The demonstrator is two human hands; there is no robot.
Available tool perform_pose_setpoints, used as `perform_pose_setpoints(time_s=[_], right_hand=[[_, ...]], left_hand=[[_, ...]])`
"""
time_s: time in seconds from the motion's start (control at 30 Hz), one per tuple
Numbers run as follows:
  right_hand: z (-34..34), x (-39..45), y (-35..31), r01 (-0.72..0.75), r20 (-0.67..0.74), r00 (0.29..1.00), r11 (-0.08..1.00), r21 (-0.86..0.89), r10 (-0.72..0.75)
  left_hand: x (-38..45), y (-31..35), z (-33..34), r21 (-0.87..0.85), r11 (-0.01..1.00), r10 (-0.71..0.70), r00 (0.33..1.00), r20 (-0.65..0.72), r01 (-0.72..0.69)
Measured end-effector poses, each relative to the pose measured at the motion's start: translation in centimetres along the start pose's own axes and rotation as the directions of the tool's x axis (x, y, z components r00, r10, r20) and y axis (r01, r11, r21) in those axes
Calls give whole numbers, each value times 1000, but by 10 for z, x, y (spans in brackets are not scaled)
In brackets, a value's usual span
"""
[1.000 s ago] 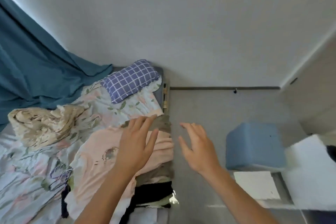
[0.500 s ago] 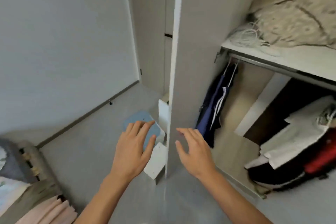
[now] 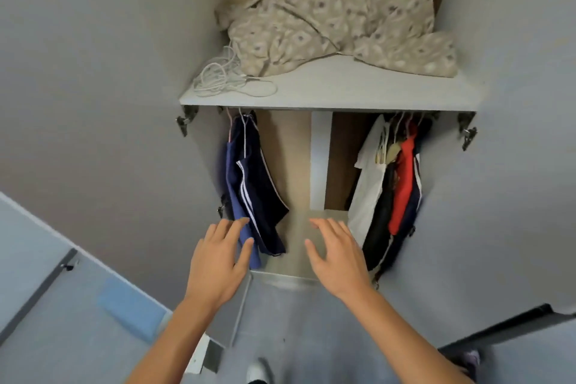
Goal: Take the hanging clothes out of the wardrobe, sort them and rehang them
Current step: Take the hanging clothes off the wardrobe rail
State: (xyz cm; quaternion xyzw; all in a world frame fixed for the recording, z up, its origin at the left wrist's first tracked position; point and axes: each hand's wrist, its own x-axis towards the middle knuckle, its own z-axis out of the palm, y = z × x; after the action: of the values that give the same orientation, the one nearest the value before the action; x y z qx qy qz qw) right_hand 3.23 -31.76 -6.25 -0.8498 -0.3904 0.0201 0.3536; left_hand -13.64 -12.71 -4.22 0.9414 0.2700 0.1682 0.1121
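Grey floor [image 3: 299,315] lying under the fingers, pale wall [image 3: 78,87] standing left of them, blue block [image 3: 131,308] sitting low to their left, dark skirting strip [image 3: 37,293] running beyond it

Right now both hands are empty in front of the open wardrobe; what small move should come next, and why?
Probably lift the left hand to the hangers of the navy shorts. Both it and the right hand are open and hold nothing, clothes still hang on both sides, and the left fingertips are already beside the shorts' lower edge, so that garment looks nearest to unhook.
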Motion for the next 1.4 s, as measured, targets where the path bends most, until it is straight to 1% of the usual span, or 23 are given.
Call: perform_pose_setpoints(time_s=[0.17, 0.37, 0.43, 0.53, 0.67, 0.73, 0.8, 0.9, 1.0, 1.1, 1.17, 1.3, 1.4], right_hand=[[-19, 32, 53, -111, -65, 992, 992, -53, 108], [-33, 89, 110, -257, -145, 959, 963, -81, 243], [-34, 113, 134, -301, -176, 944, 948, -104, 280], [-35, 143, 174, -388, -178, 914, 913, -124, 364], [-36, 170, 220, -520, -148, 852, 842, -143, 501], [-33, 180, 236, -545, -129, 838, 825, -152, 530], [-27, 190, 248, -558, -90, 829, 803, -211, 552], [-19, 200, 259, -584, -60, 802, 761, -283, 594], [-14, 208, 265, -583, -39, 796, 747, -321, 605], [-10, 215, 269, -584, -41, 795, 745, -322, 605], [-6, 219, 271, -603, -82, 788, 738, -303, 610], [1, 228, 269, -698, -200, 716, 685, -208, 669], [6, 237, 266, -742, -232, 666, 661, -111, 709]], left_hand=[[66, 28, 36, -41, 995, 87, 996, 35, -86], [148, 56, 84, -78, 977, 206, 976, 74, -200], [183, 65, 107, -90, 968, 242, 965, 104, -234], [238, 85, 147, -167, 950, 293, 940, 174, -265], [300, 133, 197, -311, 919, 351, 865, 359, -243], [325, 159, 217, -366, 901, 386, 815, 433, -233], [346, 182, 238, -422, 887, 396, 777, 490, -186], [367, 203, 270, -449, 889, 351, 754, 555, -83], [376, 208, 303, -420, 907, 295, 735, 610, -16], [380, 211, 310, -379, 925, 286, 730, 620, -40], [382, 212, 308, -381, 923, 293, 739, 607, -53], [383, 188, 301, -359, 933, 220, 793, 569, -1], [375, 150, 288, -298, 954, 148, 839, 523, 18]])
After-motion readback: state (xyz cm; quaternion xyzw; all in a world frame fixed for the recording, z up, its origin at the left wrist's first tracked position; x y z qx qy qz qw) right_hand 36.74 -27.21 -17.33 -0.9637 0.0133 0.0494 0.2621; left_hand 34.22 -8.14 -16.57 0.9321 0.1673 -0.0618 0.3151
